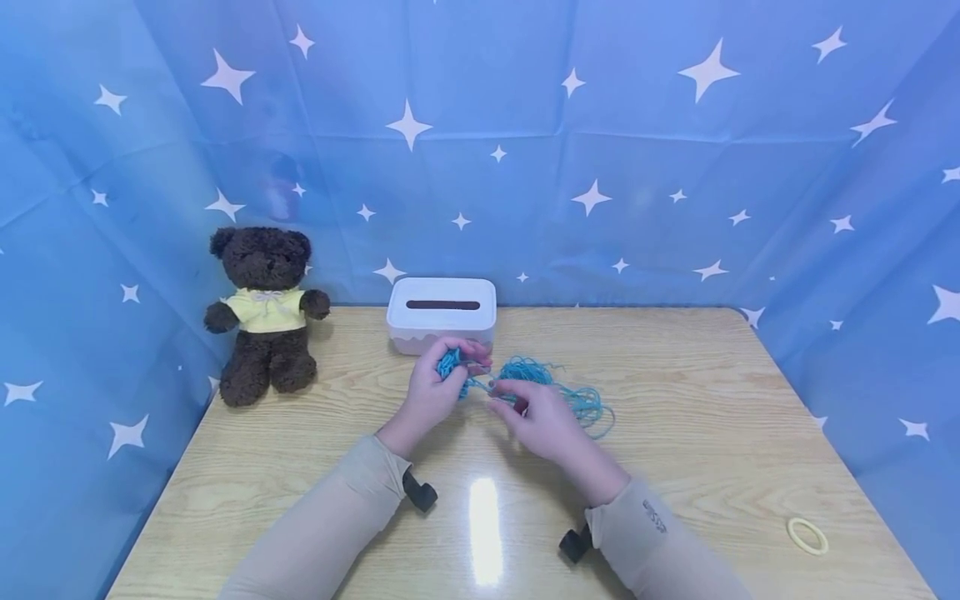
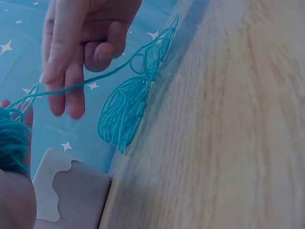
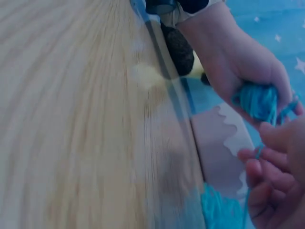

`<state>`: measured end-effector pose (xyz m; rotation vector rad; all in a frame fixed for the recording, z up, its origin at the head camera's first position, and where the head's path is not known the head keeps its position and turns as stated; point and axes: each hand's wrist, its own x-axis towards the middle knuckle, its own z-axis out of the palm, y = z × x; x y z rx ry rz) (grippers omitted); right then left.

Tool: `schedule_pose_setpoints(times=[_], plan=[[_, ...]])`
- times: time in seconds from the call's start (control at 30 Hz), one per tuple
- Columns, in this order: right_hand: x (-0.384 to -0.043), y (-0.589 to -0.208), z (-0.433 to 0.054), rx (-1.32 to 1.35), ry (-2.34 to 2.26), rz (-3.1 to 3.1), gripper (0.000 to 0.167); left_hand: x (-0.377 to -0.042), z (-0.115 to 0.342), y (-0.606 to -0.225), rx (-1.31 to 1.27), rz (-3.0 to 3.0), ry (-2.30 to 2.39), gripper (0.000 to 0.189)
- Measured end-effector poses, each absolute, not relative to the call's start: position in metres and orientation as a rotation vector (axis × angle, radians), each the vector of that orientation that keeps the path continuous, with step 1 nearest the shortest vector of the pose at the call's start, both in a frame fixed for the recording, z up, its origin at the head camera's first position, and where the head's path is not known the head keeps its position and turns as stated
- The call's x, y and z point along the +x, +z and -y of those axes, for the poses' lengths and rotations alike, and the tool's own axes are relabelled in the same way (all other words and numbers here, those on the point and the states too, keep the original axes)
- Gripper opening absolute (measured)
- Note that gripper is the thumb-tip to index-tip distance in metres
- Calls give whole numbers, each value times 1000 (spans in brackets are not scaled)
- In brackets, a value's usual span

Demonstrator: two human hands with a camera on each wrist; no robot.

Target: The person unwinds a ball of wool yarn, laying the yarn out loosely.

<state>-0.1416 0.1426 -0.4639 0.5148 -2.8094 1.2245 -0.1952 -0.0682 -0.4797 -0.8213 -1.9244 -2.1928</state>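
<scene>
My left hand [image 1: 429, 390] grips a small wound ball of turquoise yarn [image 3: 259, 101], holding it above the table in front of the tissue box. Close by on the right, my right hand [image 1: 543, 419] pinches a strand [image 2: 107, 75] of the same yarn between thumb and forefinger. That strand runs from the ball across to a loose heap of yarn [image 2: 123, 114] lying on the table. In the head view the heap [image 1: 588, 406] spreads in loops behind and to the right of my right hand, which partly hides it.
The tissue box [image 1: 442, 293], white-topped with a dark slot, stands at the back of the wooden table [image 1: 675, 400]. A brown teddy bear [image 1: 270, 312] in a yellow top is at the back left. Near the front right lies a pale yellow ring [image 1: 807, 536]. A starry blue curtain [image 1: 480, 183] surrounds the table.
</scene>
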Motion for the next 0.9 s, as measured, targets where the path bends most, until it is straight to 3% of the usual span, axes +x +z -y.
schedule_pose_setpoints(times=[0.2, 0.67, 0.9], plan=[[-143, -465, -143, 445, 1276, 2746, 16, -193, 67, -477, -771, 1980, -2167, 28], [-148, -461, -166, 347, 1370, 2486, 15, -192, 74, -478, -743, 2145, -1899, 12], [-152, -448, -190, 189, 1393, 2399, 16, -195, 74, -476, -751, 2246, -1930, 25]])
